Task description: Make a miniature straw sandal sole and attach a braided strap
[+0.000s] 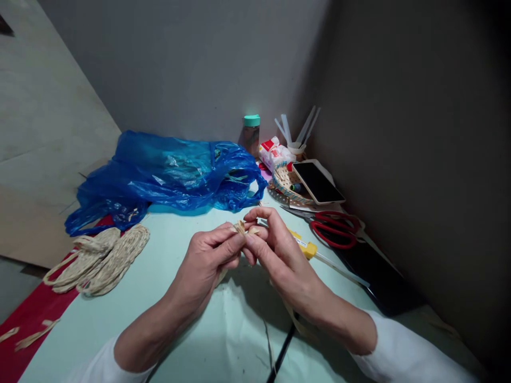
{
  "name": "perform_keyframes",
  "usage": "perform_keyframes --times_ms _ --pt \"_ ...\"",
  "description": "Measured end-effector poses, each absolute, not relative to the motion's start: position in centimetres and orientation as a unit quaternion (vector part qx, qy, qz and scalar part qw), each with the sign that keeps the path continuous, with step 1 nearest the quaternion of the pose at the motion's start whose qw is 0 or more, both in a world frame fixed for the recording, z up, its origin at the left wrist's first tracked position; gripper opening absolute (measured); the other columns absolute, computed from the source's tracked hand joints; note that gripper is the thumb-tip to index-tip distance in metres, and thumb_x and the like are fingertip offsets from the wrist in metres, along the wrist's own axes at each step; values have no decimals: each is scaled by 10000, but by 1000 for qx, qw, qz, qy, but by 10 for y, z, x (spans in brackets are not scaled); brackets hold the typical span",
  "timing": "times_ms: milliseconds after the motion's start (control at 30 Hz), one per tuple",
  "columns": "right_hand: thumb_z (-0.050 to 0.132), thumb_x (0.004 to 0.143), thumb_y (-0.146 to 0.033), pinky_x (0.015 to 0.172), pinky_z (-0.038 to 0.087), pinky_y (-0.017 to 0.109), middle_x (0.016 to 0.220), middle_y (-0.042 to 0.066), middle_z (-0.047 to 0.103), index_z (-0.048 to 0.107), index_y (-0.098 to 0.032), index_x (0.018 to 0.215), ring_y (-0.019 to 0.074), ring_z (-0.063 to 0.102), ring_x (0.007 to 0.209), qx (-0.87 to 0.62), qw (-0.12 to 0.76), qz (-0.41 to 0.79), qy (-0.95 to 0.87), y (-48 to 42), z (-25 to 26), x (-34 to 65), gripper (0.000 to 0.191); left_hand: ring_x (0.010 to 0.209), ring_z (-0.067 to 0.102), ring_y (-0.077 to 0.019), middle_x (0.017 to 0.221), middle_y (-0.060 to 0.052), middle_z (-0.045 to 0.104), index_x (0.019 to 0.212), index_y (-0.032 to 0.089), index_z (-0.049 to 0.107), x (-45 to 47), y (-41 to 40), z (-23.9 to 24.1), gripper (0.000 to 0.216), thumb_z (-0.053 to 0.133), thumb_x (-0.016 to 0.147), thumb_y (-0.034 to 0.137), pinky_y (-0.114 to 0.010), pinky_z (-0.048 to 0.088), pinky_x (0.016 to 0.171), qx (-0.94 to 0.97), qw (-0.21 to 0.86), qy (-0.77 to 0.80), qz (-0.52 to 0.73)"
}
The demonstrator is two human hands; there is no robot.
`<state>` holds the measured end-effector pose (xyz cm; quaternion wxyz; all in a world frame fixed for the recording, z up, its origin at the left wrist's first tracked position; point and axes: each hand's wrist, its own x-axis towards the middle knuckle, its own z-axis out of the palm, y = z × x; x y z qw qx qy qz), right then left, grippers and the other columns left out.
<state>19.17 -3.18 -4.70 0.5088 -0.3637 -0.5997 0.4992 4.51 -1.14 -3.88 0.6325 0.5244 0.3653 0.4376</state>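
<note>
Just above the middle of the table, my left hand (pixel 207 252) and my right hand (pixel 285 266) meet fingertip to fingertip. Between them is a small bunch of pale straw-coloured fibre strips (pixel 240 227). The left thumb and fingers pinch it from one side. My right thumb and fingertips close on its other side, with the index finger arched above. Fingers cover much of the bunch. A loose pale strip (pixel 293 319) hangs below the right wrist. Beyond the right hand lies a yellow glue gun (pixel 307 249) with a clear stick, partly hidden.
Two coils of braided straw cord (pixel 114 263) lie at left. A blue plastic bag (pixel 171 170) spreads along the back. Red-handled scissors (pixel 337 229), a phone (pixel 319 182), a small woven basket (pixel 281 183) and a green-lidded jar (pixel 251 135) stand right of centre, near the walls.
</note>
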Motion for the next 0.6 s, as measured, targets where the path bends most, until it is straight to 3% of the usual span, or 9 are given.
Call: perform_keyframes --times_ms 200,433,600 --pt "439 1018 -289 713 423 266 812 -36 516 406 -260 1134 122 544 764 -387 508 447 -626 -32 -50 192 125 637 389 -81 815 -15 529 738 151 734 51 -21 -39 255 635 901 319 -204 317 540 480 653 354 467" --pt "434 1017 -270 705 417 264 747 -65 508 407 -252 1019 102 524 688 -397 513 414 -638 -32 -52 191 32 605 351 -53 800 2 510 829 144 710 54 -21 -40 97 698 856 236 -157 327 513 419 657 355 517" --pt "450 1007 -266 665 385 268 703 -61 504 442 -237 947 107 492 649 -398 498 404 -656 -30 -52 193 67 528 308 -21 731 27 490 734 123 647 52 -15 -40 130 769 770 148 -129 291 442 339 700 351 521"
